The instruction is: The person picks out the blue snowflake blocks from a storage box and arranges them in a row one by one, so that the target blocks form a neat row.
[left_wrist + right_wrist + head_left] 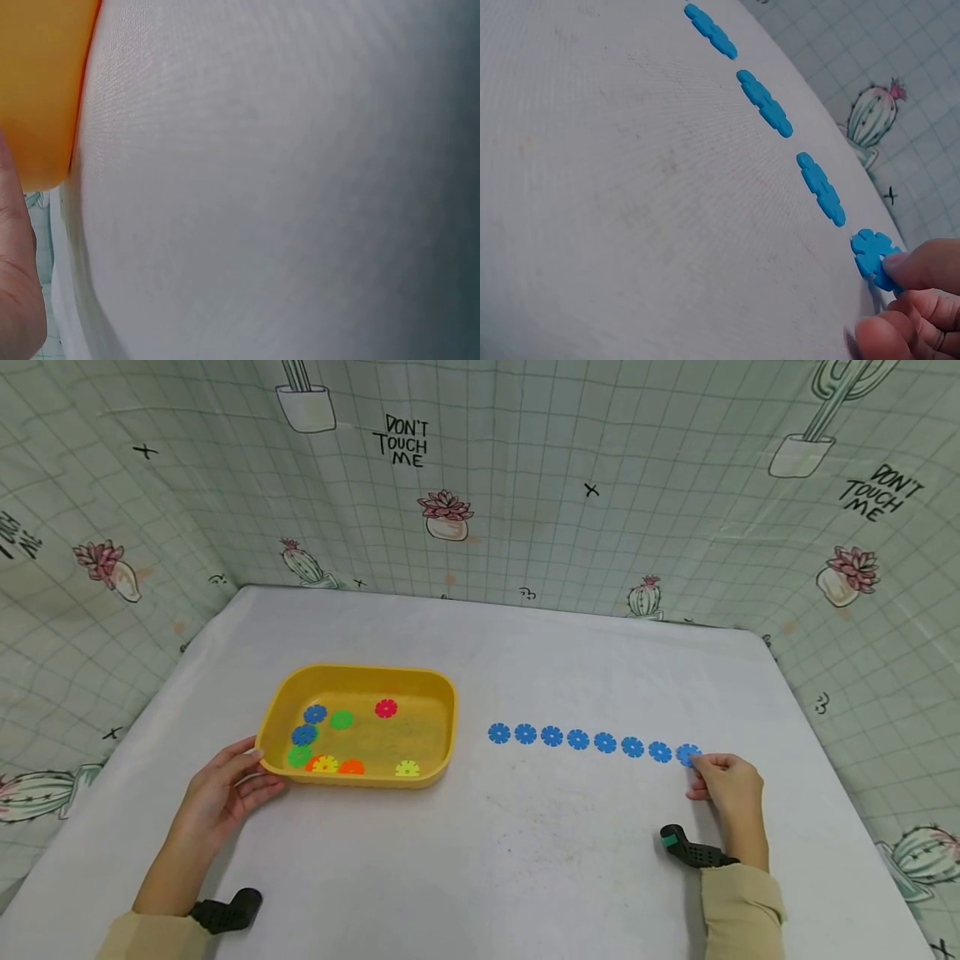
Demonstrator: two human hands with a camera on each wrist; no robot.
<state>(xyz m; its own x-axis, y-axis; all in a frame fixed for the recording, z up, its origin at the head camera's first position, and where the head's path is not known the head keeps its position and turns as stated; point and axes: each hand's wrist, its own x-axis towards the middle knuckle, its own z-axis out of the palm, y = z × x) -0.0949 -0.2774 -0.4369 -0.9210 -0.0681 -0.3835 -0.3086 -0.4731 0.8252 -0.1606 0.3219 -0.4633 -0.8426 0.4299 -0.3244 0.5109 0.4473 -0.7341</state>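
My right hand pinches a blue snowflake-shaped plastic disc between thumb and fingers, at the right end of a row. That disc is tilted up off the cloth in the right wrist view, while its neighbours lie flat. Several matching blue discs stretch leftward, evenly spaced. On the left, my left hand grips the near left corner of a yellow tray, thumb at the rim. Inside the tray lie blue discs, green discs, a red disc, and yellow and orange ones.
A white cloth covers the table. A printed fabric curtain with cactus drawings hangs behind and at both sides. Each wrist carries a black camera mount, such as the right one.
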